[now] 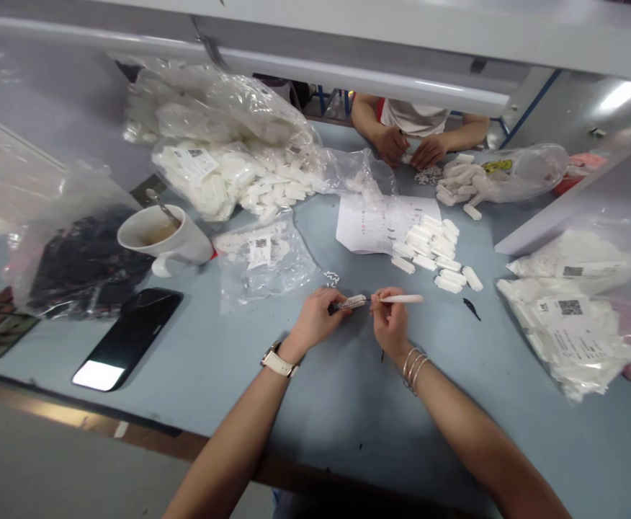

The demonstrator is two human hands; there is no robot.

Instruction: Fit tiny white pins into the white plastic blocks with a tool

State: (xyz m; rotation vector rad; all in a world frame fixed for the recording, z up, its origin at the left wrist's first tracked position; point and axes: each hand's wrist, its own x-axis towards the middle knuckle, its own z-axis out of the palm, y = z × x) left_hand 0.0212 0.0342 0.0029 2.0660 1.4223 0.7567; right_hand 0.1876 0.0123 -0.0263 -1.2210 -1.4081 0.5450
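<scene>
My left hand [320, 313] pinches a small white plastic piece [354, 302] with dark marks along its side. In my right hand [390, 323] is a slim tool with a pale pink handle [407, 298], like a pen or small screwdriver. Its thin dark tip points left and meets or nearly meets the end of the white piece; which one I cannot tell. Tiny white parts [331, 277] lie just beyond my left hand. A pile of white oblong plastic pieces [428, 245] is spread past my right hand, with a black curved strip [472, 309] nearby.
Printed sheets [367, 223] lie beyond my hands. Bags of white parts sit at the back left [229, 173] and right [575, 324]. On the left are a mug with a spoon [186, 241], a phone [132, 335] and a bag of black parts [83, 259]. A co-worker's hands [410, 148] work opposite.
</scene>
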